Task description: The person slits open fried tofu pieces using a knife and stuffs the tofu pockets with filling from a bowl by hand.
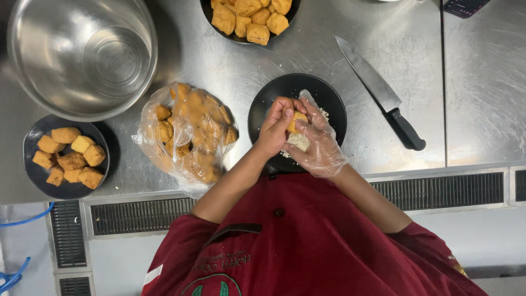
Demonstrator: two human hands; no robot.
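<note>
Both my hands meet over a black plate [329, 101] on the steel counter. My left hand [275, 127], bare, pinches a golden fried tofu puff [298, 119]. My right hand [318, 143], in a clear plastic glove, cups the same puff from the other side, with white filling under it. White crumbs lie on the plate beside my fingers.
A clear bag of tofu puffs [189, 134] lies left of the plate. Further left sits a small black bowl of puffs [67, 158], with a big steel mixing bowl [82, 55] behind it. Another dark bowl of puffs [249, 19] stands at the back. A black-handled knife [381, 93] lies to the right.
</note>
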